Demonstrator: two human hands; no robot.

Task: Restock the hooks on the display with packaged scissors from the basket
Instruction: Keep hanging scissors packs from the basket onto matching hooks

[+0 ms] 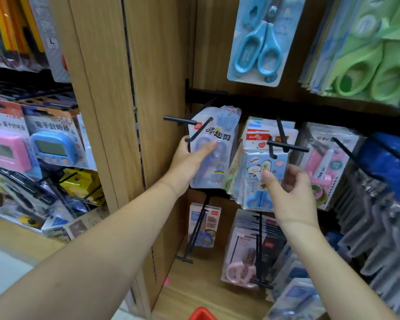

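Note:
My left hand [189, 160] grips a clear pack of blue-purple scissors [217, 162] by its left side, thumb across the front, held at the far-left black hook [198, 130] of the middle row. My right hand [286, 188] pinches a pale blue scissors pack with a panda picture [267, 166], the front one of a stack hanging on the neighbouring hook [284, 145]. The red rim of the basket [202, 314] shows at the bottom edge; its contents are hidden.
A wooden upright panel [125, 135] divides this bay from timers [53, 146] hanging at left. Large blue scissors [259, 42] and green ones [367, 65] hang above. More packs fill hooks below [247, 250] and at right [326, 162]. Bare hook ends jut forward.

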